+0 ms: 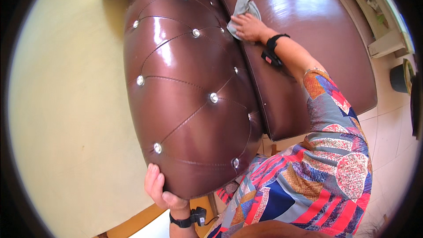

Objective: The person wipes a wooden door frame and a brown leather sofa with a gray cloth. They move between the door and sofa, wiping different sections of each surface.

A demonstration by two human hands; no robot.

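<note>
A brown leather-like sofa has a tufted backrest [178, 112] with shiny round buttons and a smooth seat [317, 39]. My right hand [249, 28] presses a grey cloth [244, 3] onto the seat beside the seam where it meets the backrest; its fingers lie spread over the cloth. At the near lower corner of the backrest, my left hand [162, 188] rests against the edge, with part of the palm hidden. Each wrist wears a black strap with a small device.
A pale wall [72, 105] stands behind the backrest. Beyond the seat are a tiled floor [390, 132], a light-coloured shelf [385, 46] and a dark plant pot [399, 77]. A wooden edge [135, 219] shows below my left hand.
</note>
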